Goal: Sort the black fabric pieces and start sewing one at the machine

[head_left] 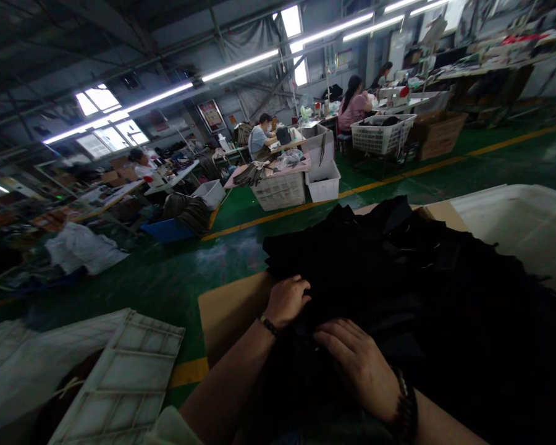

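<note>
A big heap of black fabric (421, 278) lies on a brown cardboard sheet (227, 309) in front of me. My left hand (286, 301) is curled, its fingers gripping the near left edge of the black fabric. My right hand (359, 361) rests on top of the fabric just to the right, fingers bent and pressing down into the cloth. Both wrists wear dark bead bracelets. The fabric folds under my hands are too dark to make out.
A white plastic crate lid (125, 383) lies at lower left, a white tub (528, 222) at right. Green floor with a yellow line (398, 176) runs beyond. Several people sit at worktables (278, 148) with white baskets (382, 133) further back.
</note>
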The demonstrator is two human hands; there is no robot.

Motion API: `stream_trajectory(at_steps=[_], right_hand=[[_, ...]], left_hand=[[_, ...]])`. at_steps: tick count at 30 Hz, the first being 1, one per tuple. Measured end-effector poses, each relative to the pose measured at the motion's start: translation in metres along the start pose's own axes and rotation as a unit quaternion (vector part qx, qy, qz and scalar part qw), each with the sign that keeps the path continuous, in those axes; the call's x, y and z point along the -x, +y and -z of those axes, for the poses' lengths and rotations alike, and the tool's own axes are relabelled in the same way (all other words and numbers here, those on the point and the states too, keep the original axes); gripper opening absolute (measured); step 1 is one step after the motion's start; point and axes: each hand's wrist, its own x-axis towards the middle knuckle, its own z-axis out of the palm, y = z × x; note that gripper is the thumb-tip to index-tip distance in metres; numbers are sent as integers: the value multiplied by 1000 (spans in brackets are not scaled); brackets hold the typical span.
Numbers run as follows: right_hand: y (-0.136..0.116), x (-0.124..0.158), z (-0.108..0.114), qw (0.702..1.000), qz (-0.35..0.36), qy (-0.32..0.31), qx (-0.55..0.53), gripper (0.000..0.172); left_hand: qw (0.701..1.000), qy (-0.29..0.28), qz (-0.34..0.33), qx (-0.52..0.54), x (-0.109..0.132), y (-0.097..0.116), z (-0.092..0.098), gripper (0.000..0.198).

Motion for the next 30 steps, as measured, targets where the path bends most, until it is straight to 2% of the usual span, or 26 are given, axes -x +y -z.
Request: stream_trajectory(at_steps=[2,6,8,12,15,19,24,26,30], right_hand=[[0,1,0,1000,4,2,-1,28],[1,3,-1,1000,10,-1,-7,28],[1,4,-2,1000,9,-7,-10,28],[1,5,-2,1000,1,-12,-12,27],[1,5,-3,1000,1,-9,-9,28],[0,5,-2,1000,2,-6,-6,28],[1,5,-2,1000,-2,-9,-3,29],[0,5,-2,1000,-4,-10,-5,30],[-1,6,-1,1000,-2,-10,-10,28]], left_hand=[[999,9,-36,-10,2,1,-2,8],[988,31,-151,-13,9,-1,-3,12],[985,38,-170,-6,13,-3,-2,10],[988,5,-152,35,18,-6,1,11],[992,-14,-110,58,16,-3,0,11],[997,-9,-75,31,8,4,0,34],[996,-27,-64,-64,0,14,6,58],[993,-32,-75,-90,-4,16,6,55],[992,-13,-79,-98,-12,17,1,32]])
